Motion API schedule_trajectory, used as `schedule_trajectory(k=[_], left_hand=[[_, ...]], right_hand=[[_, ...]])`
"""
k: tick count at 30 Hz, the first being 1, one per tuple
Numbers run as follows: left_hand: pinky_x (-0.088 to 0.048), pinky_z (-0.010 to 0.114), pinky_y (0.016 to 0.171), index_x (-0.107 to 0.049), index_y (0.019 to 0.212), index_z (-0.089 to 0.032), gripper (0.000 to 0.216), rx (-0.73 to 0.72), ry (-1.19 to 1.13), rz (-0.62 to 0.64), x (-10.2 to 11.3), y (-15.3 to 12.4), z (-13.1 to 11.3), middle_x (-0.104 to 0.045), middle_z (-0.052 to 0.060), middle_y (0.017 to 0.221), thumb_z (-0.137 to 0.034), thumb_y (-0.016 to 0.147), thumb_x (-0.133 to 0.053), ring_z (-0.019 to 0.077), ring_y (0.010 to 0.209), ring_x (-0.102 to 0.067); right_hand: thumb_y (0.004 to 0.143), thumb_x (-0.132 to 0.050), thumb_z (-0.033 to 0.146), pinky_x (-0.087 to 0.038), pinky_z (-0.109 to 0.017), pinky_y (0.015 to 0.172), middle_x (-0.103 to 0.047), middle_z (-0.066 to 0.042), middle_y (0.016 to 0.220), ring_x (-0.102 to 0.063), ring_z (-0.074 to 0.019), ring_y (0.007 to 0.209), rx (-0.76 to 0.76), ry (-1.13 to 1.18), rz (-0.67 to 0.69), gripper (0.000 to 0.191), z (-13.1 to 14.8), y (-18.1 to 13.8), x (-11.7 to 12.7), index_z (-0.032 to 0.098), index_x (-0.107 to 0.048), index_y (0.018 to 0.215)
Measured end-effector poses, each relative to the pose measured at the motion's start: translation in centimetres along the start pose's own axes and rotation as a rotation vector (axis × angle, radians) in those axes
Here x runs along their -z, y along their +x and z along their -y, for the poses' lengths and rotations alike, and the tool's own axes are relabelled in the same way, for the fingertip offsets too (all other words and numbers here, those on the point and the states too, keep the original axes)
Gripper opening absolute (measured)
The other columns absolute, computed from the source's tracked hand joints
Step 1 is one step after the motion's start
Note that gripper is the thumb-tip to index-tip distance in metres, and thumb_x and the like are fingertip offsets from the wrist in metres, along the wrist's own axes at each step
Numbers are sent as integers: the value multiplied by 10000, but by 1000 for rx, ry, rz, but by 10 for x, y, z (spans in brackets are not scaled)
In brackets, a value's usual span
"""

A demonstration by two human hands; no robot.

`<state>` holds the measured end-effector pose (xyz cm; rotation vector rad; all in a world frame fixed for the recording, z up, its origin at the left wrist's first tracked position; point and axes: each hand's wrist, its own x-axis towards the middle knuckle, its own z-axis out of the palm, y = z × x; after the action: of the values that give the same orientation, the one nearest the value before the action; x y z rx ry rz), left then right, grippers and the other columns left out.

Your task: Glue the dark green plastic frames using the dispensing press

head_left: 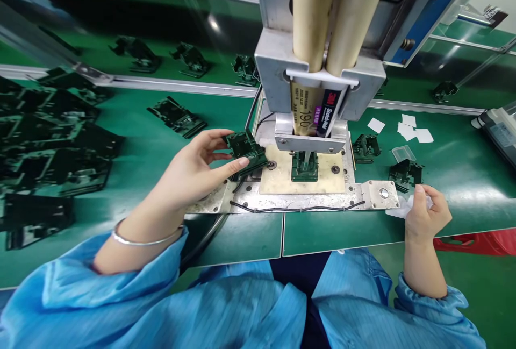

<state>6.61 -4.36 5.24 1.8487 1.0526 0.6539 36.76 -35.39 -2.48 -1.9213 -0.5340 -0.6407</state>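
Holding a dark green part (246,151), left hand (197,169) clamped on it, at the left edge of the pale plate (278,181). Second part (299,171) under nozzle (308,157): likely dispensing step. Right hand (428,213) at a third part (400,173); grip: cannot tell. Next move probably calls for clearing the plate, then square placement.

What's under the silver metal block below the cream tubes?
A dark green angular part sits on a cream rectangular plate, with a narrow pale nozzle over it. The silver metal block hides the part's far edge; the plate directly beneath is covered.
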Motion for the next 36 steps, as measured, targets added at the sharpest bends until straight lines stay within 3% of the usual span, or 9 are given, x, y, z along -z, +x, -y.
schedule_trajectory(k=[11,28,36], left_hand=[[-503,415,991,-542,1238,-149,701,-39,6,25,-1,-1,-5,-571,53,979,-454,648,-768,200,963,-535],[-488,473,987,-552,1248,-186,700,-68,44,8,2,2,10,-591,69,1018,-493,654,-763,243,1019,-566],[-486,427,1003,-538,1269,-185,693,-55,48,21,1,-1,4,-591,68,1046,-476,679,-757,227,1026,-560]], right_hand=[[844,-668,417,-466,-320,669,-669,-67,747,-618,-215,694,12,10,-10,293,1,1,0,130,-715,814],[841,-674,383,-469,-312,652,-673,-67,740,-619,-211,683,42,31,-30,265,3,1,-1,124,-727,815],[837,-672,381,-476,-320,662,-681,-71,750,-629,-219,699,31,31,-13,262,4,1,0,125,-726,819]])
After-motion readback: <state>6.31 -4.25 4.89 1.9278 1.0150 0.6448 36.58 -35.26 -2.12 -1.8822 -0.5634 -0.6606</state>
